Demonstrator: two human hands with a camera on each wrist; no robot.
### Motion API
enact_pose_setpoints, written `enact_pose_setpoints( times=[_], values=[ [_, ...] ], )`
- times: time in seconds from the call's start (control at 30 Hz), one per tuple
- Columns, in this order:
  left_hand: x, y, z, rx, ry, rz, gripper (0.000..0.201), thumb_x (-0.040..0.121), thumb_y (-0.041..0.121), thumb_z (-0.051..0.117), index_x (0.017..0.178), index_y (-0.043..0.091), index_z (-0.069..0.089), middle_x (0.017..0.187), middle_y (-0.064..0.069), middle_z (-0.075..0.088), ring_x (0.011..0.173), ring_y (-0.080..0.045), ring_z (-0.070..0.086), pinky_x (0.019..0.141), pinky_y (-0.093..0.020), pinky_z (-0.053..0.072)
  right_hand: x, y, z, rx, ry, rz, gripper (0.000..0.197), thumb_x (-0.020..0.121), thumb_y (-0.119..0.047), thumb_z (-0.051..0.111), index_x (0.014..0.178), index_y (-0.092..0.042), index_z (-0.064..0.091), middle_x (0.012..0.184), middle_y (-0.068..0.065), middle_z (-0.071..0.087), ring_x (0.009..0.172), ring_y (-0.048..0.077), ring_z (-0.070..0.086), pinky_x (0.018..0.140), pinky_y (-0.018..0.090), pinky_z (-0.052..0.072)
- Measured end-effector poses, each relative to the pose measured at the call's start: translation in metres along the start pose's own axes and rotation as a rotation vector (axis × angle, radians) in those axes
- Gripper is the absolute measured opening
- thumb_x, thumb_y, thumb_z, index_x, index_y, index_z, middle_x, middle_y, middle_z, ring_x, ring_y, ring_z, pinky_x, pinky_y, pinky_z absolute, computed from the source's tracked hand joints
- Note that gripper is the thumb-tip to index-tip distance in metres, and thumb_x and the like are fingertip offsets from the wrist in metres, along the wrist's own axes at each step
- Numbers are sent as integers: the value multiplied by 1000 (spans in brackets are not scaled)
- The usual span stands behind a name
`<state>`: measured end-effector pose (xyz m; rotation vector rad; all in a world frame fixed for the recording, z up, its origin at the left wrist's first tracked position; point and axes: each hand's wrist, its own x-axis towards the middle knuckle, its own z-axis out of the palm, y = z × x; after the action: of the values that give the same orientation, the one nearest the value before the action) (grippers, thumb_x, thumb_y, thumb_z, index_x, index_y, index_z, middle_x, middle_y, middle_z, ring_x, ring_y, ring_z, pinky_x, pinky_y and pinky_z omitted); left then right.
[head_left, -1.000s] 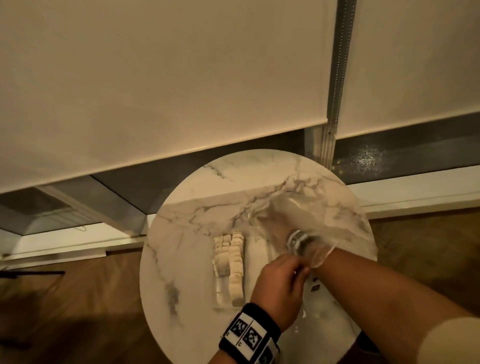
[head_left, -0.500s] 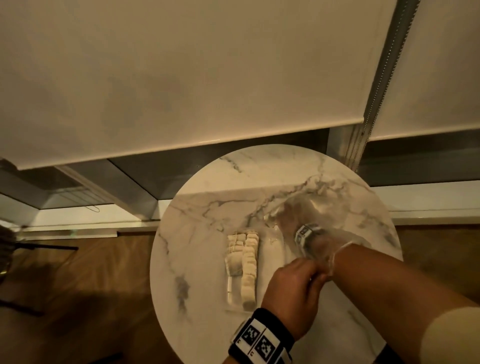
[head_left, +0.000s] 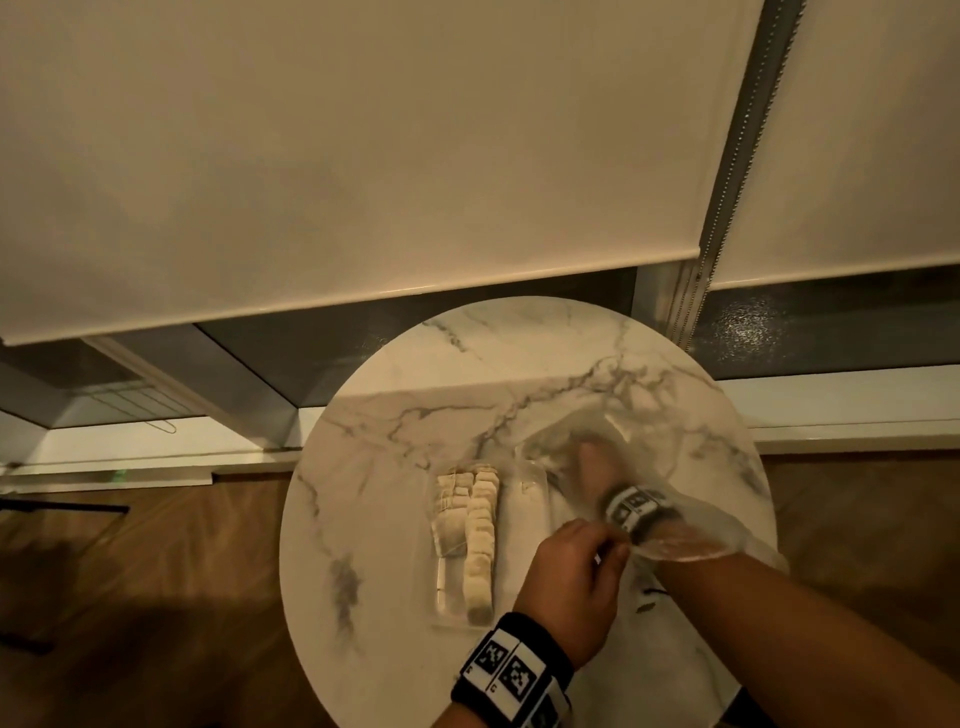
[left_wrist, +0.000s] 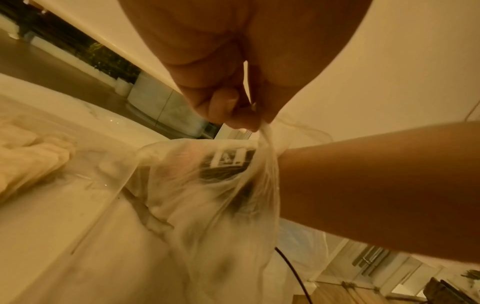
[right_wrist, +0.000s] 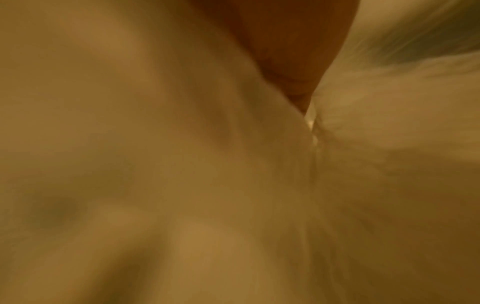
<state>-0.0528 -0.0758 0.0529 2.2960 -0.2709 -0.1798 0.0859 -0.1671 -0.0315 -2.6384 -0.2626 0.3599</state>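
Note:
A thin clear plastic cover (head_left: 654, 441), glove or bag I cannot tell, envelops my right hand (head_left: 589, 465) and its wrist band over the round marble table (head_left: 395, 441). Its open edge reaches my right forearm. My left hand (head_left: 610, 548) pinches that edge between thumb and fingertips (left_wrist: 233, 115), and the plastic (left_wrist: 207, 195) stretches from the pinch. Left of the hands, a clear tray (head_left: 449, 590) holds two rows of pale cut pieces (head_left: 480, 525). In the right wrist view only blurred plastic and a strip of my right hand (right_wrist: 291, 51) show, so its fingers cannot be made out.
Behind the table are two lowered roller blinds (head_left: 363, 156) with a bead chain (head_left: 727, 182) between them, and a white sill. Wooden floor (head_left: 130, 571) lies on both sides. A thin black cable (left_wrist: 293, 273) runs under my right forearm.
The plastic's edge has slid past the wrist band onto my right forearm, with my left hand still pinching it. The head view has shifted slightly.

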Motion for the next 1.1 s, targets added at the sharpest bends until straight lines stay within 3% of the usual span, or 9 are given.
enact_pose_setpoints(
  times=[0.13,0.27,0.37,0.47,0.57,0.7,0.8,0.9,1.1],
  values=[
    [3,1,9,-171,41,-168,14,92,36,57,90,26,66,82,11,66,58,-4,58,61,-24,51,-33,17,1,316,-31,180,26,97,-10,53,113,7,64,105,22,64,99,29,59,89,34,43],
    [6,9,17,-407,57,-379,8,94,20,60,91,17,66,81,-3,68,52,-24,67,47,-30,52,-62,39,11,356,-63,275,27,90,-24,66,114,-12,64,107,9,66,101,25,63,82,25,42],
    [10,10,23,-542,91,-430,9,94,7,57,92,9,66,82,-11,70,61,-29,71,59,-38,60,-93,41,-3,407,-59,282,21,90,-36,66,96,-17,68,86,0,61,81,17,59,75,27,44],
    [16,2,29,-579,142,-438,12,92,2,58,89,8,67,79,-15,72,71,-28,73,74,-43,61,-126,44,-19,446,-40,302,15,96,-25,57,96,-16,70,94,0,66,91,17,61,78,21,41],
    [27,-10,37,-574,188,-420,8,88,15,65,85,20,71,79,-6,74,79,-25,73,83,-47,58,-154,49,-33,633,23,330,19,87,-15,66,72,-26,69,69,-10,68,69,11,63,67,23,50],
    [40,-16,48,-706,182,-466,26,90,35,67,109,18,70,107,-1,73,100,-14,69,96,-40,53,-184,58,-66,785,108,310,14,82,-10,75,74,-21,76,60,-3,69,52,10,65,52,24,52],
    [42,-11,56,-891,103,-528,42,95,37,58,127,10,61,124,-6,66,114,-18,63,100,-38,50,-199,60,-92,903,104,258,4,83,-10,76,86,-9,78,74,11,73,57,17,65,56,27,56],
    [38,-5,63,-916,-3,-544,35,99,40,49,118,17,67,118,-4,70,112,-18,63,91,-32,50,-207,58,-115,982,89,212,11,85,-9,74,94,-2,76,86,24,72,66,24,67,61,30,59],
    [26,-2,70,-885,-181,-664,52,98,60,30,116,26,64,123,-1,66,116,-20,59,103,-43,44,-206,34,-145,1224,74,147,13,85,-5,71,97,-1,76,95,24,72,78,25,68,62,28,58]
  ],
)
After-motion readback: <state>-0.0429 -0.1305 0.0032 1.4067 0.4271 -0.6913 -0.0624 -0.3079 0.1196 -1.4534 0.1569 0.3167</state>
